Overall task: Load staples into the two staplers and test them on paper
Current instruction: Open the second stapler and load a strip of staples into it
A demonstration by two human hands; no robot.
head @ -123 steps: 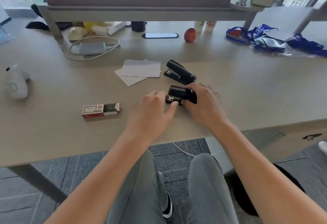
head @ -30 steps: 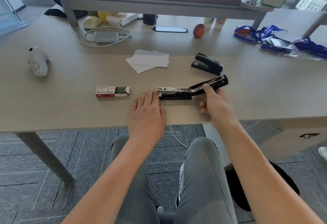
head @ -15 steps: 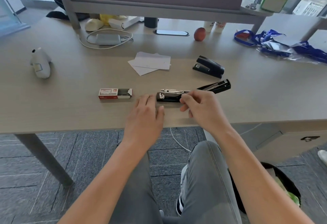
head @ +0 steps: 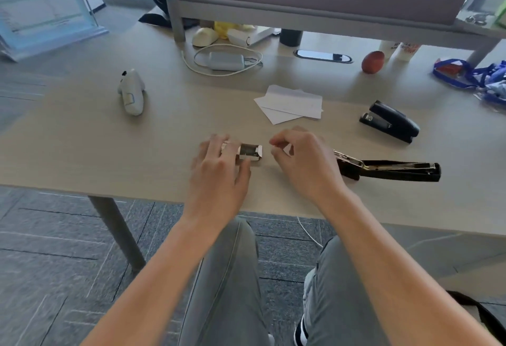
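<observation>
My left hand point(head: 219, 170) grips the small staple box point(head: 250, 152) on the desk, fingers over its left part, its open end facing right. My right hand point(head: 304, 162) hovers just right of that open end, thumb and forefinger pinched together; I cannot make out anything between them. One black stapler point(head: 383, 169) lies swung fully open and flat, its metal staple channel exposed, just right of my right hand and untouched. The second black stapler point(head: 391, 121) sits closed farther back on the right. Several white paper sheets point(head: 293, 103) lie behind my hands.
A white handheld device point(head: 131, 94) lies at the left, and a grey charger with looped cable point(head: 227, 61) sits farther back. A red ball point(head: 372, 61) and blue lanyards point(head: 471, 74) are at the back right. The desk's front edge point(head: 273, 206) runs just below my wrists.
Both hands left the opened stapler and moved left to the staple box. My left hand took hold of the box; my right hand's fingers pinched together at its open end.
</observation>
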